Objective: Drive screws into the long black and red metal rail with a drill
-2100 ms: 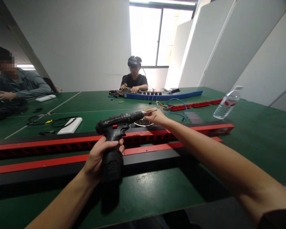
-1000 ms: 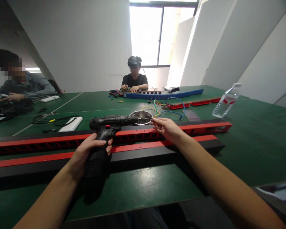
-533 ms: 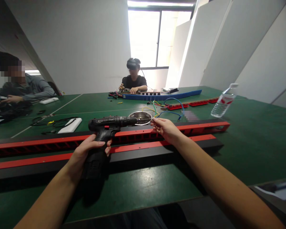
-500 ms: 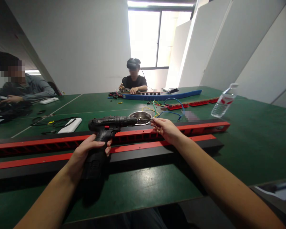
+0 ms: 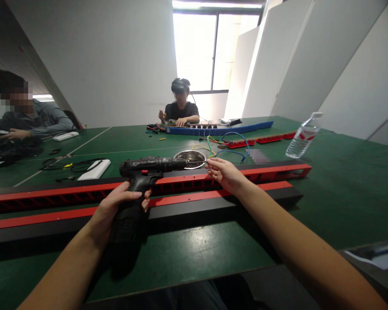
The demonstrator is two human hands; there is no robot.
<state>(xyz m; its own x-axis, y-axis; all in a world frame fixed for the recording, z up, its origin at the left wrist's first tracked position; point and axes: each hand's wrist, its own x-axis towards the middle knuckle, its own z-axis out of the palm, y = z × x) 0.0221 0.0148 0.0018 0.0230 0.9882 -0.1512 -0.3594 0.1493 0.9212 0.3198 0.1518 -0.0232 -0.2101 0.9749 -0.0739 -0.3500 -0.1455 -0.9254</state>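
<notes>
Two bare hands meet across a black cordless drill (image 5: 140, 174): the left hand (image 5: 111, 204) is wrapped snugly around its handle, below the trigger switch, while the right hand (image 5: 226, 175) has its fingertips drawn together at the far end of the driver bit (image 5: 194, 162). Whether they also pinch a small screw is too fine to tell. Held level, with the bit pointing right, the drill presumably lies so that its tip comes easily to the right fingers, and the left arm seems to carry its weight. Just behind the drill's nose sits a stainless steel bowl (image 5: 190, 155) of small dark pieces, probably screws, likely kept there for easy reach. Two long red-and-black rails, the nearer rail (image 5: 194, 212) and the farther rail (image 5: 270, 171), run roughly side by side beneath the drill and out past both its ends. All this is on a glossy green tabletop (image 5: 194, 254). Left of the drill rests a white power bank (image 5: 95, 170); well to its right stands a clear water bottle (image 5: 302, 141), apparently tilted by the wide lens. Far beyond the drill, a co-worker (image 5: 183, 113) sits at a blue housing (image 5: 226, 130) before a bright window (image 5: 195, 51) and pale walls.
</notes>
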